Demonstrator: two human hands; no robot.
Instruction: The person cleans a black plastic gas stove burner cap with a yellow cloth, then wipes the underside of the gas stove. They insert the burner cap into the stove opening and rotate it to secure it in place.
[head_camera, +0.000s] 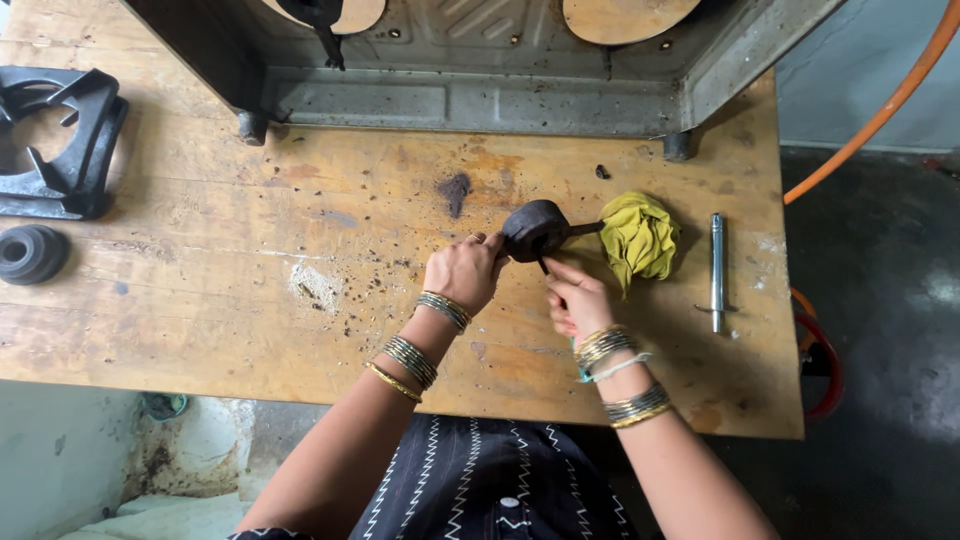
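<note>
Scuffed wooden bench (250, 300) with a yellow rag (640, 237) on it. My left hand (463, 272) grips a black burner part (533, 229), and my right hand (577, 298) pinches a thin tool (543, 265) against it

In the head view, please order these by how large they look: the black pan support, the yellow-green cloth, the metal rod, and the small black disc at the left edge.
1. Black pan support, partly cut off by the frame.
2. Yellow-green cloth.
3. Small black disc and metal rod: unsure, the rod is longer but much thinner.
</note>
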